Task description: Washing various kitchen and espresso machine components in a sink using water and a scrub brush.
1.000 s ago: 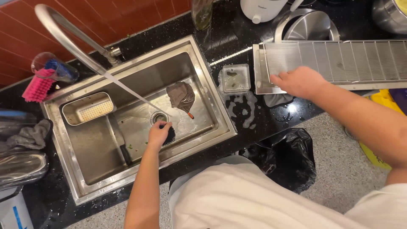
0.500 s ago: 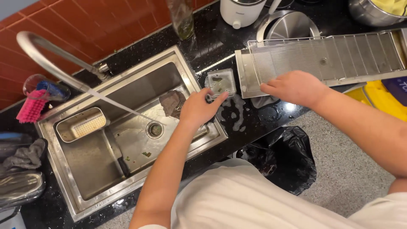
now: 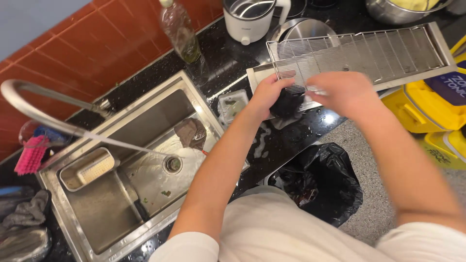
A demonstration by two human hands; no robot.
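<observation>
The left hand (image 3: 266,92) is clamped on a dark scouring pad (image 3: 287,104) pressed against the near end of a long wire rack (image 3: 369,53); the right hand (image 3: 347,92) has its fingers curled on the rack's edge, steadying it (blurred). Scrubbing looks barely begun, most of the rack unreached. It rests on a wet black granite counter (image 3: 296,136) beside a steel sink (image 3: 121,194), red wall tiles behind.

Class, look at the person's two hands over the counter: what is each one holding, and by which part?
The left hand grips a dark scrubbing pad, bunched in its fingers. The right hand holds the wire rack at its near edge, close to the left end.
</observation>
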